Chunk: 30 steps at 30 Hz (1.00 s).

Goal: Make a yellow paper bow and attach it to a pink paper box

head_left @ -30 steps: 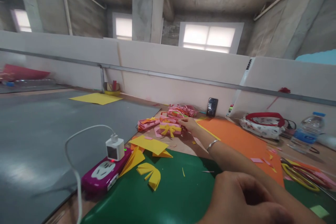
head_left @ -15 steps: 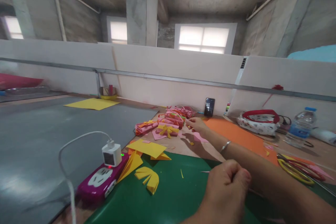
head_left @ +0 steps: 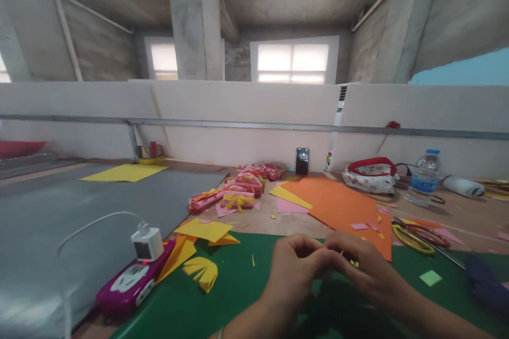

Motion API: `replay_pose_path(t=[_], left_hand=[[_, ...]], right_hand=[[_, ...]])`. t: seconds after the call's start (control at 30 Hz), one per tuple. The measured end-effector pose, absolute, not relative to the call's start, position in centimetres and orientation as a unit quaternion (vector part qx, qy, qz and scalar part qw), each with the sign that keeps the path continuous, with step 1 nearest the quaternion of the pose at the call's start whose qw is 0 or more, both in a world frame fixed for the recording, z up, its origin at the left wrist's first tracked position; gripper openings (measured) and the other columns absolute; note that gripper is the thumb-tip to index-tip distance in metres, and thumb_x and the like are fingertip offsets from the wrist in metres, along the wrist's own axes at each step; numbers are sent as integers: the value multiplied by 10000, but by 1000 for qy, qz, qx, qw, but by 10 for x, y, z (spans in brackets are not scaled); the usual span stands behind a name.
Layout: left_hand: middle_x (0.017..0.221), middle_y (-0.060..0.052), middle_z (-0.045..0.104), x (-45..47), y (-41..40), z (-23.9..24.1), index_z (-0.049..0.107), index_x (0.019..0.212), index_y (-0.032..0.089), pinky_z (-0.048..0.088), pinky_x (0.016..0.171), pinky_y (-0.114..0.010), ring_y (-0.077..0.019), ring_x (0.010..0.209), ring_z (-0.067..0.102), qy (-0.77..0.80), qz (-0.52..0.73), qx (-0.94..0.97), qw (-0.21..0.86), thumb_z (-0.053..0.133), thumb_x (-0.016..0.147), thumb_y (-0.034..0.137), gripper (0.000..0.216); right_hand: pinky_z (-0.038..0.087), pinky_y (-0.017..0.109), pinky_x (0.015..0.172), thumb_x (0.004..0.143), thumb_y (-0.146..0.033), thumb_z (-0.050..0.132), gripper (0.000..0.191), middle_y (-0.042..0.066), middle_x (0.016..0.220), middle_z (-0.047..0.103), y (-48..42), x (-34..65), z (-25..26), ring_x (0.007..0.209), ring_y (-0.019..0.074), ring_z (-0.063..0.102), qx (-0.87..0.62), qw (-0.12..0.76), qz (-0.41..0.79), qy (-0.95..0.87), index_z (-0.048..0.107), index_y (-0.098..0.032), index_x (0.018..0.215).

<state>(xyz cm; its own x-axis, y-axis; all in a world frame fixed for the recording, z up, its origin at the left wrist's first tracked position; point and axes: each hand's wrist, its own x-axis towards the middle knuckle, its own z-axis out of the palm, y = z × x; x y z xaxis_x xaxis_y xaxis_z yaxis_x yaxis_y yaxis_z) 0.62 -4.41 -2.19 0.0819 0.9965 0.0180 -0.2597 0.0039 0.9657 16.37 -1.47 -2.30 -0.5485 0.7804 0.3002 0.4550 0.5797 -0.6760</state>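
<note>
Craft workspace in bare, unfinished building. Raw concrete ceiling, beams, pillar (head_left: 194,18); plain windows (head_left: 293,61) high on back wall. Long desk (head_left: 246,220) against low white partition (head_left: 238,116) with metal rail. Desk strewn with paper-craft stuff: orange sheet (head_left: 338,204), yellow sheet (head_left: 123,172), green mat (head_left: 238,296), pile of pink folded pieces (head_left: 238,193), scraps, scissors (head_left: 417,233). Also power strip (head_left: 131,286) with charger, phone (head_left: 302,161), water bottle (head_left: 423,177), pouch (head_left: 371,175).

Head-worn view, forward and down, close over green mat (head_left: 191,307).
</note>
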Motion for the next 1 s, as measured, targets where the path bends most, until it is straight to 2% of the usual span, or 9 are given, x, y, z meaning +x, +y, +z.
replay_pose_path(t=[0.1,0.2,0.3,0.4,0.5,0.63,0.7,0.83,1.0], left_hand=[[609,-31,649,7,-42,-27,685,673,106,476,621,-255,-125,588,581,403,535,466,578,746,581,309,231],[621,-18,664,8,-43,-26,701,700,126,476,650,-247,-124,621,592,402,537,495,552,717,616,244,146],[573,-8,632,9,-46,-23,675,640,124,454,569,-235,-121,555,566,409,543,523,514,691,643,228,106],[555,12,567,10,-50,-21,612,641,136,381,455,-227,-108,470,490,433,531,559,467,630,719,284,169],[593,16,512,9,-54,-25,516,631,170,342,503,-239,-112,518,461,467,500,646,339,512,822,319,243],[682,-1,498,7,-57,-32,440,680,196,337,619,-262,-138,643,482,444,479,717,242,363,895,318,259],[712,-8,492,6,-59,-32,434,710,200,328,634,-273,-147,661,473,448,458,731,236,322,904,317,252],[730,-14,475,5,-57,-30,420,693,206,327,657,-280,-156,701,445,460,442,724,262,315,891,333,258],[539,77,311,5,-52,-26,361,645,217,240,473,-227,-87,471,279,402,481,629,460,369,857,408,286]], right_hand=[[410,269,652,900,-474,419,377,40,770,612,-12,165,-30,728,168,553,-364,322,259,-835,600,-185,739],[404,265,622,912,-465,395,388,32,729,599,-13,163,-33,691,162,547,-374,353,288,-807,581,-190,712],[398,266,621,917,-434,394,377,26,710,591,-19,161,-33,680,159,542,-369,360,289,-806,572,-193,688],[397,268,640,916,-416,403,362,24,716,588,-25,159,-33,692,159,540,-365,357,299,-806,570,-191,687],[404,266,671,903,-425,434,319,26,755,593,-28,157,-34,730,159,542,-358,354,376,-778,587,-185,757],[380,228,524,886,-476,443,316,-13,701,518,-31,153,-35,563,107,464,-336,325,546,-695,539,-177,917],[376,220,511,880,-487,450,323,-16,704,501,-32,153,-35,562,103,448,-319,321,556,-697,520,-175,930],[422,251,647,891,-433,454,272,30,819,579,-32,155,-33,716,140,505,-318,332,432,-776,548,-178,913],[437,259,640,805,-269,548,122,31,798,622,-22,165,-23,711,152,549,-327,346,340,-811,610,-183,865]])
